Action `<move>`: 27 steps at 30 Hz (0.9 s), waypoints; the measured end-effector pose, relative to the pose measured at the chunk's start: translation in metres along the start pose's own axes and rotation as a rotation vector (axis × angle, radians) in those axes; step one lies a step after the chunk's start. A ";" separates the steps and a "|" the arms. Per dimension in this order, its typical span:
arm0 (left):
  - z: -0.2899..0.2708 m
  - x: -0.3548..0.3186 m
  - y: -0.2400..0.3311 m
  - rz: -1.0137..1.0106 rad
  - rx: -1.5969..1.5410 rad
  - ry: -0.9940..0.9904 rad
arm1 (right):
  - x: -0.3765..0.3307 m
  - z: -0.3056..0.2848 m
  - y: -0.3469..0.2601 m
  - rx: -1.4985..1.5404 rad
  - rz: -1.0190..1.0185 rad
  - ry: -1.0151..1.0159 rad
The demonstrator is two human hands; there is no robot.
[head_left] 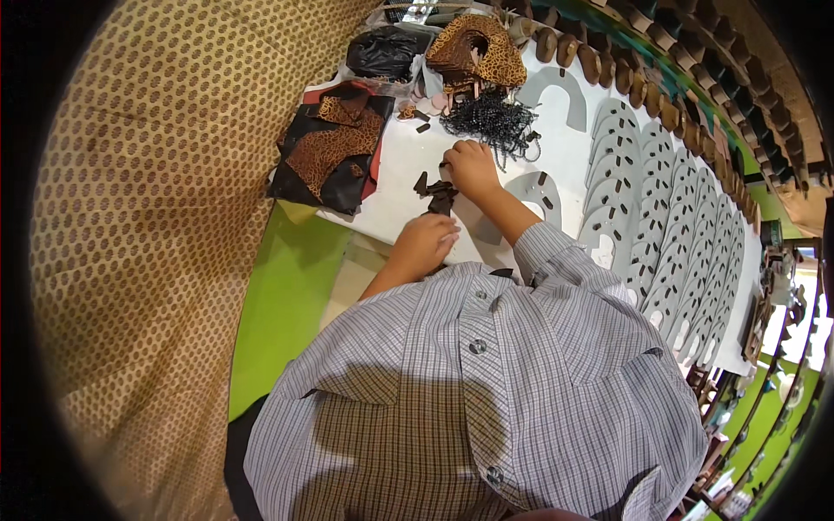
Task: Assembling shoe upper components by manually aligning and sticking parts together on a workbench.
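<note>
Both hands [447,204] on dark strips [437,195]; black bag [382,52] behind.

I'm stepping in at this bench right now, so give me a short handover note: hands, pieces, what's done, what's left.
Left hand: resting on the white table edge, by the small dark pieces.
Right hand: fingers down on those pieces; grip unclear.
Nearby: black chain pile, leopard-print pieces.
Done: grey templates laid in overlapping rows at right.
Left: the dark pieces lie loose, unsorted.
</note>
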State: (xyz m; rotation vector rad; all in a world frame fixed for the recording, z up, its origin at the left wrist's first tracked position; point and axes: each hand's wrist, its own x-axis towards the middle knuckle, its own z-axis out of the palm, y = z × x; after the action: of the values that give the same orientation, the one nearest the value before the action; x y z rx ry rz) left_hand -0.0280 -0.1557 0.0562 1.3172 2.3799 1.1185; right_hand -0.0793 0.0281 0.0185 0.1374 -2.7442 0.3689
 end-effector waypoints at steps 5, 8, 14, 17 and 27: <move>-0.009 0.023 -0.002 -0.085 0.110 0.316 | -0.019 -0.022 -0.008 0.143 0.198 -0.007; -0.005 0.042 -0.010 -0.180 0.076 0.254 | -0.040 -0.030 -0.001 0.531 0.454 -0.077; 0.020 0.081 -0.021 -0.004 0.037 0.085 | -0.076 -0.062 0.005 1.385 0.928 -0.033; 0.032 0.096 -0.018 0.002 0.011 -0.005 | -0.093 -0.068 0.016 1.490 1.017 0.029; 0.061 0.131 -0.003 -0.103 0.199 -0.125 | -0.117 -0.081 0.077 0.176 0.744 0.206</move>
State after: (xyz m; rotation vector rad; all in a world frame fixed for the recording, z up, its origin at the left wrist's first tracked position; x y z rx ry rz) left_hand -0.0756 -0.0210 0.0343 1.2649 2.4852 0.7648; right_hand 0.0460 0.1299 0.0294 -0.8462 -2.4557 0.7644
